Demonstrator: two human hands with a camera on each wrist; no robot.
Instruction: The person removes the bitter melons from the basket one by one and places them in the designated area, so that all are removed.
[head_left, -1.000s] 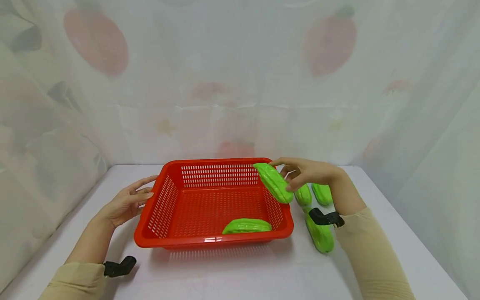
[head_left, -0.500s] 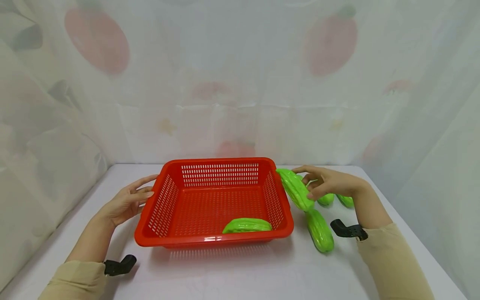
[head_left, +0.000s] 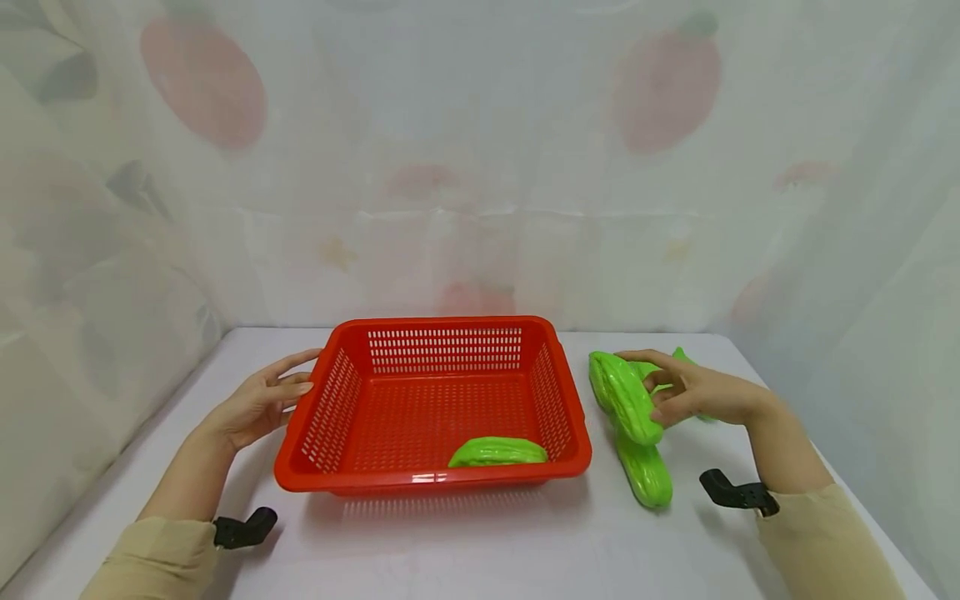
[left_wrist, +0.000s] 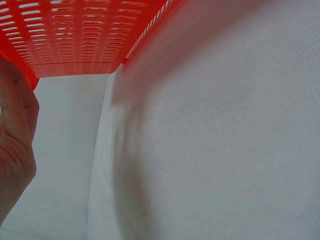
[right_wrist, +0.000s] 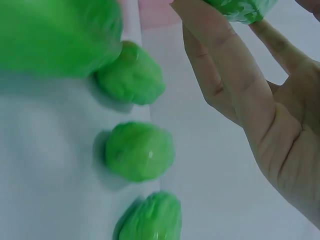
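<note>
My right hand (head_left: 708,392) pinches a bright green, ridged bitter melon (head_left: 627,400), held slanting over others right of the basket; its lower end shows at the top of the right wrist view. More bitter melons lie beneath and behind it: one nearest the front (head_left: 647,479), others partly covered by the hand and the held melon. A red slotted plastic basket (head_left: 431,477) stands mid-table, with one bitter melon (head_left: 498,451) at its front right inside. My left hand (head_left: 251,408) rests at the basket's left rim, fingers loosely extended against its outer side.
A white-covered table (head_left: 480,550) carries everything. Pale curtains with faded fruit prints (head_left: 480,167) hang behind and at both sides. In the right wrist view, several loose melons (right_wrist: 140,151) lie in a row. Black cameras (head_left: 246,528) sit on both wrists.
My right hand has carried the bitter melon from above the basket's right rim rightward and down, over the loose melons. My left hand and the basket have stayed almost in place.
</note>
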